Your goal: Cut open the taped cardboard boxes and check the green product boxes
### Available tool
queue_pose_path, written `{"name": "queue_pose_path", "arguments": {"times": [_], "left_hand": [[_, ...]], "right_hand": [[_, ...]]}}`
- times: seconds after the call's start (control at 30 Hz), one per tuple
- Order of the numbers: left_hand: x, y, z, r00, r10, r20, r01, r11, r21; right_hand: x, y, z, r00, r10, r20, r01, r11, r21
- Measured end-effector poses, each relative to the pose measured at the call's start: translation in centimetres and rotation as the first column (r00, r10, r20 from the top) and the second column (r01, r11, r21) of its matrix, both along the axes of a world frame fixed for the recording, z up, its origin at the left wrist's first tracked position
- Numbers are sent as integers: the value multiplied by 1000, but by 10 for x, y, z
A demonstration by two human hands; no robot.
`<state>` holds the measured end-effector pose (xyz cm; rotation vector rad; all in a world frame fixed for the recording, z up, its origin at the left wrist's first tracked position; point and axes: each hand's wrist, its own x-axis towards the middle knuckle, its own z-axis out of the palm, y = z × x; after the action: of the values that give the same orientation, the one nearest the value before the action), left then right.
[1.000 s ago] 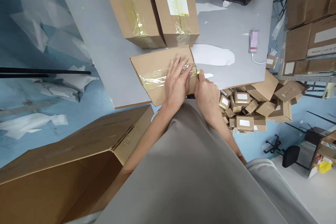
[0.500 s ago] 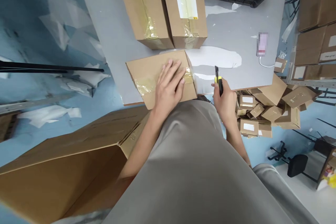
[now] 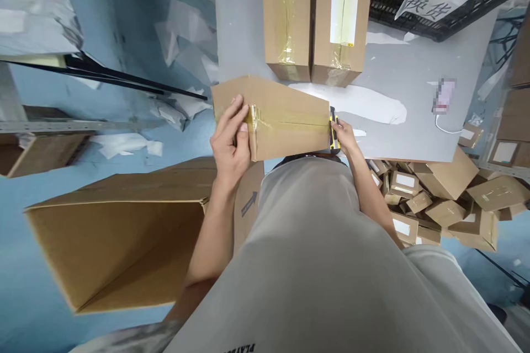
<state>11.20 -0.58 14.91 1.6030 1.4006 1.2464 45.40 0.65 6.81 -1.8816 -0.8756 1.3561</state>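
Observation:
A taped cardboard box (image 3: 285, 118) lies at the near edge of the grey table (image 3: 409, 83), partly over its left corner. My left hand (image 3: 229, 140) is closed around the box's left end, fingers over the top and the tape strip. My right hand (image 3: 343, 137) is closed on a yellow and black utility knife (image 3: 333, 128), held against the box's right end where the tape seam ends.
Two taped boxes (image 3: 317, 22) stand upright farther back on the table. A black crate (image 3: 434, 5) with a paper sign is at the back right, a phone with a cable (image 3: 443, 96) to the right. Several small boxes (image 3: 439, 198) are piled on the floor right; a big open carton (image 3: 124, 242) stands left.
The box has been shifted left and turned. My left hand went from flat on top to gripping the left end. My right hand brought the knife back against the box's right end.

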Motion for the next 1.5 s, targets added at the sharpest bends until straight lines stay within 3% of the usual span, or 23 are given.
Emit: {"name": "queue_pose_path", "arguments": {"times": [0.1,0.17,0.27,0.4,0.5,0.63,0.73,0.83,0.93,1.03,1.13,1.23,1.5], "left_hand": [[11,-3,-4,993,21,117,-15,999,-48],[25,-3,-20,979,12,202,8,995,-98],[55,-2,-63,942,24,336,36,985,-171],[88,-1,-124,872,70,485,97,946,-310],[91,0,-144,871,26,491,153,935,-321],[77,3,-140,893,-109,437,244,932,-267],[68,5,-134,892,-209,401,335,901,-276],[64,7,-135,869,-277,410,410,867,-283],[63,9,-139,844,-292,449,443,852,-279],[63,11,-142,823,-299,483,466,842,-273],[63,13,-145,810,-303,502,477,838,-265],[64,14,-147,803,-300,514,481,836,-263],[63,15,-146,800,-299,521,491,825,-279]], "right_hand": [[27,-20,29,970,25,243,-46,996,81],[48,-33,52,884,36,466,-90,991,94],[68,-45,78,705,44,707,-111,993,49],[72,-45,88,535,83,841,-93,995,-40],[72,-40,94,452,159,878,-142,984,-105],[68,-30,120,302,240,922,-284,947,-153],[40,-19,141,267,317,910,-425,886,-184],[-6,-8,150,252,505,825,-598,752,-278],[-53,4,150,90,680,728,-700,563,-439],[-84,16,146,-110,754,647,-695,407,-593],[-99,26,143,-245,768,591,-669,307,-677],[-104,33,143,-320,768,555,-648,249,-719],[-117,48,153,-429,757,493,-621,149,-769]]}}
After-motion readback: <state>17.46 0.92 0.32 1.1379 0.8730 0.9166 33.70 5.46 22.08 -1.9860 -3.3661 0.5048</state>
